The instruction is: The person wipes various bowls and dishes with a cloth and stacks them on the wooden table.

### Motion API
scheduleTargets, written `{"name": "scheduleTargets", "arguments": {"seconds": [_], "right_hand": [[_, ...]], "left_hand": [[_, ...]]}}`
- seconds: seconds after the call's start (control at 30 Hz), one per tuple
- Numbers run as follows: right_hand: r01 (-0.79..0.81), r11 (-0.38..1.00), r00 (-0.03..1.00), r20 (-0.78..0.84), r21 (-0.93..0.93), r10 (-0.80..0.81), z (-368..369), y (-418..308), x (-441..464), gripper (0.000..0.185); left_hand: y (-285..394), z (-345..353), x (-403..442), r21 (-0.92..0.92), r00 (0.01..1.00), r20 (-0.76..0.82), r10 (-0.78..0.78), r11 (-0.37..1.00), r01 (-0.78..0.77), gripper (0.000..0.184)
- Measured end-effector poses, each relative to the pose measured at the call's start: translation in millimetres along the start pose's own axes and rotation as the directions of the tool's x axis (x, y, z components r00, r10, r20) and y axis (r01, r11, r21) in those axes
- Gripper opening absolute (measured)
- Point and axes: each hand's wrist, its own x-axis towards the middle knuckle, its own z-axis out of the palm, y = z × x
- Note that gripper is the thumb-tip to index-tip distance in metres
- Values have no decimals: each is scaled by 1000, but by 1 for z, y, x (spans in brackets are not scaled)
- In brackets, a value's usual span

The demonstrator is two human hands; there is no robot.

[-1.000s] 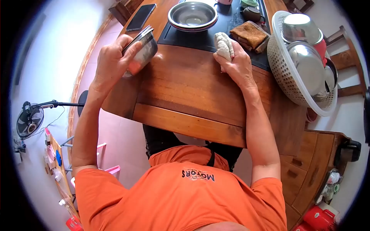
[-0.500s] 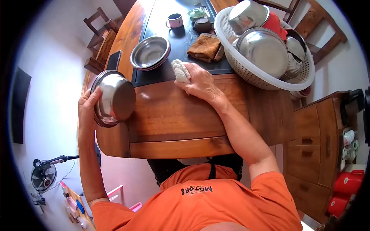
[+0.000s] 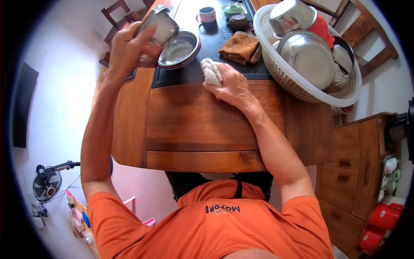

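Observation:
My left hand (image 3: 131, 45) grips a shiny metal bowl (image 3: 163, 28), raised and tilted at the far left of the table. Its outline is smeared by motion. Just right of it, stacked metal bowls (image 3: 180, 48) sit on the black tea tray (image 3: 168, 80); whether the held bowl touches them I cannot tell. A bunched white cloth (image 3: 211, 72) is in my right hand (image 3: 233, 85), closed round it near the tray's front edge. A folded brown cloth (image 3: 239, 47) lies beyond that hand.
A white plastic basket (image 3: 297, 88) of metal bowls and pans stands on the right of the wooden table (image 3: 202, 125). At the back are a mug (image 3: 207, 15), a dark teapot (image 3: 239, 23) and a green lidded bowl (image 3: 233, 9). A phone (image 3: 130, 75) lies at the left edge, partly hidden.
My left hand has carried the metal bowl forward, away from my body, from the table's left edge to beside the stacked bowls. My right hand keeps the white cloth in nearly the same place.

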Motion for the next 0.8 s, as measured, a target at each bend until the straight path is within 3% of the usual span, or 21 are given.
{"name": "scheduleTargets", "arguments": {"seconds": [0.03,0.1,0.17,0.23,0.3,0.37,0.8], "right_hand": [[-11,1000,1000,11,3,11,-1,0,0,60],[-5,1000,1000,10,-3,5,0,1,0,60],[1,1000,1000,9,-10,0,0,1,0,60],[-11,1000,1000,18,5,11,0,1,0,61],[-14,1000,1000,19,0,14,0,0,1,61],[-17,1000,1000,21,-4,17,0,1,1,61],[9,1000,1000,-5,-27,-9,3,3,0,61]], "left_hand": [[-8,8,6,1,1000,1,-2,1000,2,31],[-18,23,12,231,979,97,181,952,-199,31],[-22,34,10,268,966,142,216,931,-248,32],[-24,46,12,508,867,268,420,703,-498,34],[-29,53,8,537,868,305,392,682,-497,34],[-42,61,6,528,805,316,502,611,-589,31],[-67,60,1,624,820,344,457,541,-564,25]]}}
